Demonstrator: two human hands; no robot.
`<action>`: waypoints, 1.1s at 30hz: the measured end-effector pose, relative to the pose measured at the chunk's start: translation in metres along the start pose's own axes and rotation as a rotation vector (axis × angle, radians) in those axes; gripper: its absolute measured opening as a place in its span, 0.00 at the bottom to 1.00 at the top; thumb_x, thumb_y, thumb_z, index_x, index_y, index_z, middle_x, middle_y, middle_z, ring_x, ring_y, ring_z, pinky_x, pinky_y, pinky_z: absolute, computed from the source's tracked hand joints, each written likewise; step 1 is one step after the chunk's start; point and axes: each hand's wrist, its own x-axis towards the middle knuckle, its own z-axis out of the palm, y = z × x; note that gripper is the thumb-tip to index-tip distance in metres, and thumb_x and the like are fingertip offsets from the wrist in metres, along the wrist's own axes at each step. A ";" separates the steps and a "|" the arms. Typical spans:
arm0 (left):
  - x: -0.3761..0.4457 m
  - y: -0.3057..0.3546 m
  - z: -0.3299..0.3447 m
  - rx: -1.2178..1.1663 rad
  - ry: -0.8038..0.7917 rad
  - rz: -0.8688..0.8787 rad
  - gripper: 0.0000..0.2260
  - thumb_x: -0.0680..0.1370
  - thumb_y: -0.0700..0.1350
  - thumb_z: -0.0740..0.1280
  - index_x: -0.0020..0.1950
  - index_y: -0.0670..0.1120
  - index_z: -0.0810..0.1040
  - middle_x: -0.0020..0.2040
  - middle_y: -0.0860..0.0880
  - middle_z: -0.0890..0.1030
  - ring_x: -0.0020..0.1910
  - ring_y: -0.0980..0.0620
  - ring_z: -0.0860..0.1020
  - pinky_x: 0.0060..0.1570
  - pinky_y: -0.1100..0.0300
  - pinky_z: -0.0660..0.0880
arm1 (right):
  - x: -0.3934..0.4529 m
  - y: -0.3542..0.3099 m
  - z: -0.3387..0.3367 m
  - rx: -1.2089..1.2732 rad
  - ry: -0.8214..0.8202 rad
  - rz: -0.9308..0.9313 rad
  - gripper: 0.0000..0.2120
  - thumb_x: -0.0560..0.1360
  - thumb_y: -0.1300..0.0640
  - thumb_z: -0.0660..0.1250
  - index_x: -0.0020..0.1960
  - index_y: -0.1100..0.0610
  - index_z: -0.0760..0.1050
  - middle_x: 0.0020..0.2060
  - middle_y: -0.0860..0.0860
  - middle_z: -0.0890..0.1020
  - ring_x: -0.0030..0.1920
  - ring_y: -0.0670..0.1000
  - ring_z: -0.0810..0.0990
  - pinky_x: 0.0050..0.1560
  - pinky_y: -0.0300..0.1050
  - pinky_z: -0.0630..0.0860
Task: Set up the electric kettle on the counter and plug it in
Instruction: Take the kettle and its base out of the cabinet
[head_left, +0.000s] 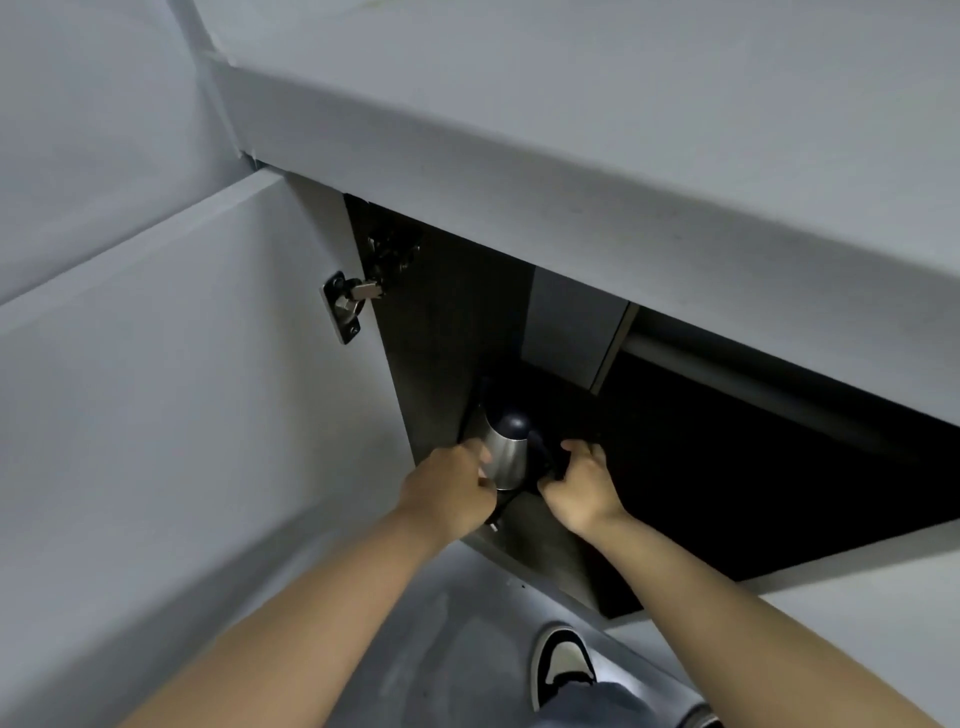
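A steel electric kettle (506, 449) with a dark lid stands on the floor of a dark lower cabinet (457, 332), near its front left corner. My left hand (451, 488) grips the kettle's left side, fingers curled round the steel body. My right hand (584, 486) curls round the black handle on the kettle's right. A black cord with a plug (494, 521) hangs from under the kettle at the cabinet's front edge. The kettle's base is hidden by my hands.
The open grey cabinet door (171, 395) with its metal hinge (345, 306) stands to the left. The grey counter (597, 119) overhangs the cabinet opening. A grey pipe (753, 382) runs inside at the right. My shoe (563, 662) is on the floor below.
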 end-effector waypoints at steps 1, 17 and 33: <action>0.002 -0.001 0.000 -0.001 -0.003 -0.002 0.16 0.75 0.42 0.63 0.63 0.48 0.75 0.55 0.51 0.82 0.55 0.48 0.79 0.57 0.51 0.76 | 0.006 0.000 0.003 -0.003 0.001 0.011 0.30 0.73 0.60 0.68 0.72 0.60 0.62 0.68 0.58 0.63 0.66 0.60 0.70 0.65 0.45 0.68; 0.025 -0.015 0.023 -0.037 -0.050 -0.065 0.12 0.75 0.42 0.62 0.58 0.49 0.77 0.53 0.51 0.82 0.55 0.50 0.79 0.57 0.51 0.76 | 0.041 0.025 0.047 0.039 -0.028 0.095 0.47 0.69 0.56 0.72 0.78 0.56 0.46 0.75 0.56 0.55 0.76 0.58 0.54 0.73 0.46 0.57; 0.019 -0.038 0.029 -0.068 -0.045 -0.116 0.13 0.74 0.41 0.63 0.58 0.48 0.77 0.54 0.51 0.82 0.55 0.51 0.79 0.58 0.54 0.75 | 0.057 0.028 0.078 0.282 -0.058 0.274 0.24 0.67 0.57 0.77 0.61 0.58 0.75 0.55 0.58 0.81 0.57 0.58 0.79 0.59 0.53 0.76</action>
